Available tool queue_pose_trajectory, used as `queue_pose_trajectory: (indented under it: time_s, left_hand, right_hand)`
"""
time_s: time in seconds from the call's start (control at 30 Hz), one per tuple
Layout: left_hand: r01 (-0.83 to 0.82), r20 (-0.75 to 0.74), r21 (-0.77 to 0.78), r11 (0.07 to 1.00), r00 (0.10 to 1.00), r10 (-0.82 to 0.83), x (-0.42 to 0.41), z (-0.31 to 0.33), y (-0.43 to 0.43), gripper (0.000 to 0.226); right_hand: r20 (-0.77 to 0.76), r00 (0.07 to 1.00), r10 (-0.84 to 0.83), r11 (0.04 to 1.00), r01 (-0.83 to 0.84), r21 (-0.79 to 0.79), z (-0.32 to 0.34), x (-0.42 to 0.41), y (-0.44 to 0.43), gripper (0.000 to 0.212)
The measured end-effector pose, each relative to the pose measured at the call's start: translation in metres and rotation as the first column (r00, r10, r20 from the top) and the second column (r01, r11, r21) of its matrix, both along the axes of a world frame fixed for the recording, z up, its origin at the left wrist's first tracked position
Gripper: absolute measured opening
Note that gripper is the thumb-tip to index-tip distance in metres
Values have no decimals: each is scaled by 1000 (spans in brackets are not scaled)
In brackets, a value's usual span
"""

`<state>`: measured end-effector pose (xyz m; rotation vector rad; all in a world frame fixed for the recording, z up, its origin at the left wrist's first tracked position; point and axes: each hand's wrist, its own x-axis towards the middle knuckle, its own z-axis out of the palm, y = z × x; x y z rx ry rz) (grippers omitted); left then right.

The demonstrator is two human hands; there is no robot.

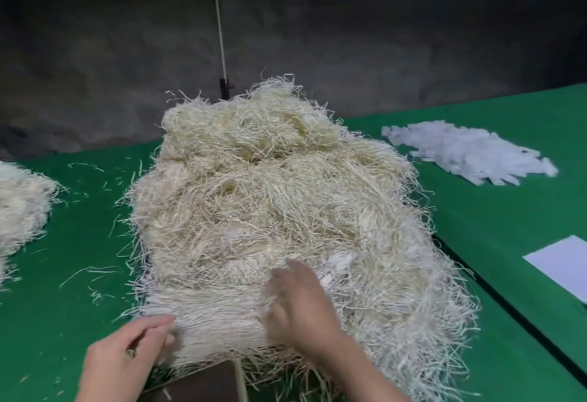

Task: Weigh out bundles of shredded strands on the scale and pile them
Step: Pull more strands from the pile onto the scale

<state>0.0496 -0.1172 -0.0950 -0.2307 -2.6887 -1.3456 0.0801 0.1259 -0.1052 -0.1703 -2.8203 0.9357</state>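
A big heap of pale cream shredded strands fills the middle of the green table. At the heap's near left edge my left hand has its fingers bent into the hanging strands and grips a tuft of them. On the near front of the heap lies my right hand, blurred, fingers spread and pressing into the strands. A dark brown flat object, maybe the scale, shows under the heap's near edge, mostly hidden.
A smaller pile of strands lies at the left edge. White cut strips are heaped at the back right, and a white sheet lies at the right. A cord hangs to a dark post behind the heap. Loose strands litter the cloth.
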Motion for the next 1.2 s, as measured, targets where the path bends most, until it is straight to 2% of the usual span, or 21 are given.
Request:
queue_pose_trajectory:
  time_s: [0.07,0.13,0.23,0.3,0.37,0.4,0.47,0.53,0.6,0.67,0.73,0.77,0.83,0.93,0.97,1.0,1.07,1.1,1.13,1.17,1.2]
  left_hand:
    - [-1,6,3,1000,1000,1,0,7,22,33]
    - [30,-4,-9,999,1000,-30,2,14,44,31]
    - [41,20,56,998,999,-42,5,26,80,27]
    - [48,56,83,995,997,-52,4,34,103,24]
    - [52,98,96,994,993,-61,1,40,123,29]
    - [63,138,109,992,987,-77,-1,43,132,43]
    - [91,198,149,985,973,-120,-8,50,147,80]
    - [118,208,190,975,965,-157,-15,58,162,103]
    - [174,177,175,969,963,-205,-23,67,175,114]
    - [267,188,159,950,937,-295,-34,74,187,121]
    - [364,243,349,863,855,-459,-42,79,198,120]
    - [342,256,471,813,829,-497,-45,78,202,120]
    - [195,321,578,792,838,-441,-48,75,207,123]
    - [10,410,509,861,877,-252,-54,72,209,114]
    - [-72,440,495,866,880,-178,-57,73,207,101]
    - [-143,459,498,855,880,-120,-60,73,204,98]
    - [-205,492,521,828,865,-95,-65,78,200,98]
    - [-213,496,526,823,863,-93,-64,81,198,96]
    - [-216,491,538,815,866,-95,-64,83,196,91]
    - [-210,492,555,805,863,-114,-63,85,194,78]
    - [-207,498,571,794,857,-135,-62,87,193,60]
  right_hand:
    - [107,993,-42,970,15,241,-1,-5,46,109]
    - [232,973,-15,913,-81,401,-12,-11,76,129]
    - [236,972,-9,856,-115,504,-22,-22,104,114]
    - [218,976,-3,868,-106,485,-17,-31,121,72]
    - [180,984,11,966,-57,252,-4,-44,128,29]
    - [151,988,36,993,-52,106,8,-50,126,24]
    - [62,995,81,989,-73,-126,35,-59,122,29]
    - [40,987,153,979,-146,-144,57,-64,117,44]
    - [80,977,198,972,-185,-144,72,-63,111,49]
    - [41,964,262,920,-237,-312,86,-63,101,37]
    - [-3,965,262,842,-230,-488,101,-66,90,18]
    - [13,971,241,782,-186,-595,107,-67,87,17]
    - [111,954,278,629,-94,-772,112,-67,89,25]
    - [146,875,462,499,-120,-858,116,-67,120,27]
    - [122,884,452,520,-149,-841,119,-70,135,23]
    - [93,919,382,614,-177,-769,121,-73,150,19]
    - [17,968,250,862,-215,-460,115,-76,172,24]
    - [37,953,301,905,-274,-326,106,-74,175,29]
    - [122,907,404,894,-363,-261,92,-70,171,42]
    - [253,843,475,879,-439,-187,72,-65,165,61]
    - [371,804,465,868,-497,-11,50,-62,160,81]
